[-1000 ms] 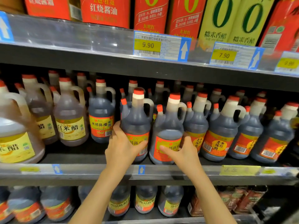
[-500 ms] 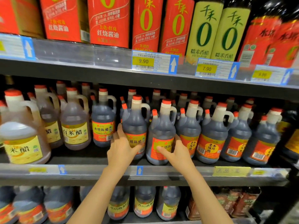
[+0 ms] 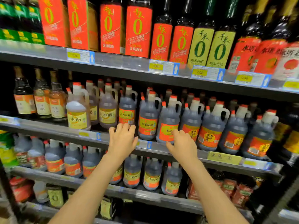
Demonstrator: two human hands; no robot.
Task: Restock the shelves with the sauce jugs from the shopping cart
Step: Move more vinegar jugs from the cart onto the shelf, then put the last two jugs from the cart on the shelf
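hovering loose-fingered, both hands (image 3: pixel 122 141) empty near "水塔陈醋" jugs (image 3: pixel 148 120).

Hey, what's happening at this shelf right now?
A person is restocking dark sauce jugs on the middle shelf. Both hands are open and hold nothing: the left hand hovers at the shelf edge before a jug with an orange label, and the right hand reaches toward the red-labelled jug. The jugs stand upright in a row.
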